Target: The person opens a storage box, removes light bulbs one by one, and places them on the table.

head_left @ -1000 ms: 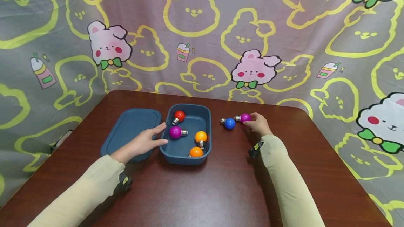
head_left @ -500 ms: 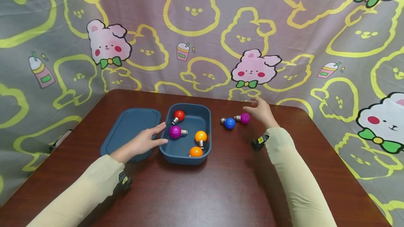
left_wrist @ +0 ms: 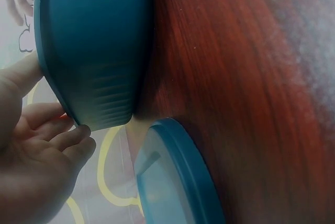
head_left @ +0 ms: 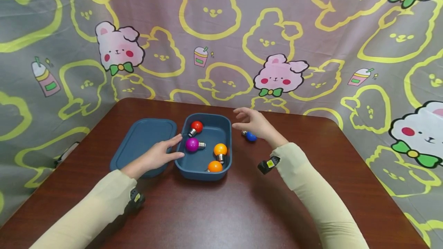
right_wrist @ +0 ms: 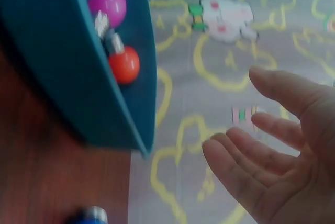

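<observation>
My left hand (head_left: 155,157) touches the left rim of a blue plastic container (head_left: 203,176) with its fingers and thumb extended. Inside the container lie a red light bulb (head_left: 197,126), a purple light bulb (head_left: 192,145) and two orange light bulbs (head_left: 220,150). Beside the right rim, raised above the table, my right hand (head_left: 255,123) holds nothing; the right wrist view shows its fingers loosely spread. Below that hand a blue light bulb (head_left: 250,136) lies on the table, partly covered. The second purple bulb, seen there earlier, is hidden behind the right hand.
A blue lid (head_left: 143,133) lies flat to the left of the container, partly under my left forearm. Everything stands on a dark brown wooden table (head_left: 214,210). A patterned curtain (head_left: 221,49) hangs behind the table and along both sides.
My right hand has let go of the purple bulb on the table, lifted off and moved left toward the container's right rim. The left hand has stayed at the rim.
</observation>
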A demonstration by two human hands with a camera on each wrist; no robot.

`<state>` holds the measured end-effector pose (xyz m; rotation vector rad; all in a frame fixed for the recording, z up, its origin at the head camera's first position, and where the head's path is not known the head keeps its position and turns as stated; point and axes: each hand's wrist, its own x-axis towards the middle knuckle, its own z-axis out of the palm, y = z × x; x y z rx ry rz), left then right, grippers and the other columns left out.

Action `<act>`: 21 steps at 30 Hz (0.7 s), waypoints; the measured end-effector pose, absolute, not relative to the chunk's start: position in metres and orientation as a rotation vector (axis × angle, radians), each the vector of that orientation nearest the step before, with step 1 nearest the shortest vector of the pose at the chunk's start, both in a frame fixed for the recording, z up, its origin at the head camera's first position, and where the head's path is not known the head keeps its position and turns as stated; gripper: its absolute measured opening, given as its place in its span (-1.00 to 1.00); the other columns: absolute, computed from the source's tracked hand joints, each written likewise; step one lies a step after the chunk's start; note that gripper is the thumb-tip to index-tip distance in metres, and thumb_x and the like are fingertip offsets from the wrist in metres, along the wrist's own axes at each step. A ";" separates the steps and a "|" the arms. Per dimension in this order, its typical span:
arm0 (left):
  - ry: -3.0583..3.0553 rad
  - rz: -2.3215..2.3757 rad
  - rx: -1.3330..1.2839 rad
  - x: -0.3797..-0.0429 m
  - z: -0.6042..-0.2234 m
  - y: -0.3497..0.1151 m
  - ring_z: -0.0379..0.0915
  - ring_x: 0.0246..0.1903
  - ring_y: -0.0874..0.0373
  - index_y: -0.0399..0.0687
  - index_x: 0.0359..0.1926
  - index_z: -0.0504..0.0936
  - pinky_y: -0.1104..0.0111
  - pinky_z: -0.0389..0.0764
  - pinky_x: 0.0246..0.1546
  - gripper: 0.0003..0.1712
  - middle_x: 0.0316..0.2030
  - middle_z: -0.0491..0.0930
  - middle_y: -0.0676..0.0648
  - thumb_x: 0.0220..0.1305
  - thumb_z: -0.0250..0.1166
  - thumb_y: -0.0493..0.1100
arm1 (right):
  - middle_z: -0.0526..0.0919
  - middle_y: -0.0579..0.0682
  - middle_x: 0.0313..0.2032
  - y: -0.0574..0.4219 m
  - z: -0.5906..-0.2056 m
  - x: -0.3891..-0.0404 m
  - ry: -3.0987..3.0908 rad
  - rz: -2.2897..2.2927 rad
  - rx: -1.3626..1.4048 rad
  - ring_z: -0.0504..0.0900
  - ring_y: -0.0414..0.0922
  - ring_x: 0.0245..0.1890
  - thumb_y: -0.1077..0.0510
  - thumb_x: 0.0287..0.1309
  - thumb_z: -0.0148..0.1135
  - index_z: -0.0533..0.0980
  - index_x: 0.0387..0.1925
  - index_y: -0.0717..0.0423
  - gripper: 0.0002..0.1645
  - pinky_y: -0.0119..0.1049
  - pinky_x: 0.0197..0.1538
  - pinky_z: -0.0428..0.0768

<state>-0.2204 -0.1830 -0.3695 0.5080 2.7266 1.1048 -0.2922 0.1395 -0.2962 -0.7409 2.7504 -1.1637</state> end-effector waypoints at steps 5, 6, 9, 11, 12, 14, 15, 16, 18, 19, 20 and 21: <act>2.726 1.112 0.515 -0.221 -0.370 -0.183 -0.05 0.30 -0.19 -0.28 0.35 0.14 -0.08 0.09 0.18 -0.13 0.35 0.04 -0.23 0.18 0.25 0.10 | 0.55 0.09 -0.11 0.119 -0.301 -0.278 2.630 -1.110 -0.916 0.58 -0.06 -0.20 0.10 0.02 0.36 0.43 0.10 0.09 -0.42 -0.24 -0.17 0.57; 2.727 1.112 0.515 -0.221 -0.370 -0.183 -0.05 0.30 -0.19 -0.28 0.35 0.14 -0.08 0.09 0.18 -0.13 0.35 0.04 -0.23 0.18 0.25 0.09 | 0.55 0.07 -0.11 0.116 -0.303 -0.276 2.600 -1.090 -0.940 0.58 -0.07 -0.21 0.10 0.02 0.37 0.43 0.11 0.10 -0.42 -0.26 -0.20 0.57; 2.731 1.108 0.515 -0.221 -0.370 -0.183 -0.05 0.30 -0.20 -0.28 0.34 0.14 -0.09 0.09 0.18 -0.15 0.35 0.04 -0.23 0.19 0.25 0.07 | 0.55 0.05 -0.09 0.108 -0.309 -0.270 2.516 -1.005 -0.999 0.58 -0.09 -0.20 0.09 0.03 0.36 0.43 0.12 0.09 -0.42 -0.32 -0.23 0.58; 2.734 1.107 0.513 -0.220 -0.370 -0.183 -0.05 0.30 -0.20 -0.28 0.34 0.14 -0.09 0.09 0.18 -0.15 0.35 0.04 -0.23 0.19 0.25 0.07 | 0.54 0.04 -0.06 0.104 -0.313 -0.265 2.473 -0.938 -1.027 0.57 -0.10 -0.18 0.07 0.03 0.35 0.43 0.13 0.08 -0.41 -0.34 -0.24 0.57; 2.735 1.106 0.512 -0.220 -0.370 -0.183 -0.05 0.30 -0.20 -0.28 0.34 0.14 -0.09 0.09 0.18 -0.15 0.35 0.05 -0.23 0.19 0.25 0.06 | 0.54 0.03 -0.05 0.102 -0.315 -0.264 2.459 -0.904 -1.040 0.57 -0.11 -0.18 0.06 0.04 0.35 0.43 0.13 0.06 -0.41 -0.35 -0.24 0.57; 2.737 1.104 0.511 -0.221 -0.371 -0.183 -0.05 0.30 -0.20 -0.28 0.34 0.14 -0.09 0.09 0.18 -0.16 0.35 0.05 -0.24 0.20 0.25 0.05 | 0.54 0.02 -0.03 0.098 -0.318 -0.260 2.426 -0.856 -1.058 0.54 -0.09 -0.14 0.07 0.04 0.34 0.43 0.13 0.04 -0.42 -0.35 -0.22 0.56; 2.738 1.102 0.512 -0.221 -0.371 -0.183 -0.05 0.30 -0.20 -0.28 0.34 0.14 -0.10 0.09 0.18 -0.16 0.35 0.05 -0.24 0.20 0.24 0.05 | 0.53 0.02 -0.02 0.096 -0.320 -0.259 2.402 -0.843 -1.060 0.53 -0.08 -0.11 0.07 0.05 0.33 0.43 0.14 0.05 -0.42 -0.34 -0.21 0.55; 2.739 1.101 0.516 -0.221 -0.371 -0.183 -0.05 0.29 -0.21 -0.29 0.34 0.14 -0.10 0.09 0.17 -0.17 0.34 0.05 -0.24 0.20 0.24 0.05 | 0.53 0.03 -0.01 0.094 -0.322 -0.257 2.381 -0.831 -1.064 0.51 -0.06 -0.09 0.07 0.06 0.33 0.42 0.15 0.05 -0.42 -0.34 -0.19 0.54; 2.737 1.105 0.518 -0.220 -0.370 -0.183 -0.05 0.29 -0.21 -0.29 0.34 0.15 -0.10 0.09 0.17 -0.18 0.34 0.05 -0.24 0.21 0.24 0.03 | 0.52 0.03 0.02 0.091 -0.324 -0.254 2.337 -0.818 -1.070 0.48 -0.02 -0.04 0.09 0.07 0.32 0.42 0.15 0.05 -0.43 -0.32 -0.15 0.53; 2.737 1.106 0.525 -0.220 -0.370 -0.183 -0.04 0.29 -0.21 -0.30 0.34 0.15 -0.10 0.09 0.17 -0.18 0.34 0.05 -0.24 0.21 0.24 0.04 | 0.51 0.04 0.03 0.090 -0.326 -0.253 2.316 -0.813 -1.075 0.46 0.01 -0.03 0.10 0.07 0.31 0.42 0.15 0.06 -0.42 -0.31 -0.14 0.52; 2.735 1.110 0.525 -0.220 -0.370 -0.183 -0.04 0.29 -0.20 -0.30 0.34 0.15 -0.09 0.09 0.18 -0.17 0.35 0.05 -0.24 0.21 0.24 0.04 | 0.50 0.06 0.04 0.088 -0.327 -0.252 2.295 -0.810 -1.082 0.45 0.02 -0.02 0.11 0.07 0.31 0.42 0.15 0.08 -0.43 -0.29 -0.14 0.51; 2.736 1.108 0.531 -0.220 -0.370 -0.184 -0.04 0.29 -0.20 -0.30 0.34 0.14 -0.09 0.09 0.18 -0.17 0.34 0.05 -0.24 0.21 0.24 0.06 | 0.49 0.08 0.05 0.087 -0.328 -0.251 2.281 -0.799 -1.093 0.45 0.03 -0.02 0.12 0.08 0.31 0.42 0.15 0.10 -0.43 -0.29 -0.14 0.51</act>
